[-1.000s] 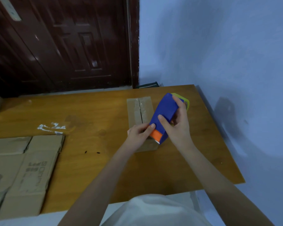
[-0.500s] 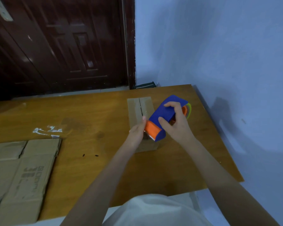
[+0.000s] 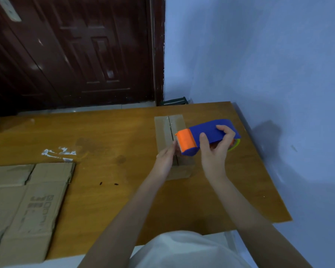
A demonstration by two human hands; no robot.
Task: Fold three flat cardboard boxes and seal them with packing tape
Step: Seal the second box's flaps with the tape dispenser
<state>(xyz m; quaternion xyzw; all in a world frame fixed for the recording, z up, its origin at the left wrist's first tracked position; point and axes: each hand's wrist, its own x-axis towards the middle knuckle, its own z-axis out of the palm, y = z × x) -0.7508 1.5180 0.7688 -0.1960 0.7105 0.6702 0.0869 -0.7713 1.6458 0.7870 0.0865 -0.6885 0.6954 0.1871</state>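
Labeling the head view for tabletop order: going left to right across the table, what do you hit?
flat cardboard → white smear on the table → left hand → folded box → orange-nosed blue tape dispenser → right hand gripping it.

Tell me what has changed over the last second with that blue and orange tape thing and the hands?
The right hand has swung the tape dispenser from steeply tilted to nearly level, its orange end now pointing left above the small box. The left hand has moved its fingers from the dispenser's blue side to the orange end. The right hand's grip, the box and the flat cardboard stayed put.
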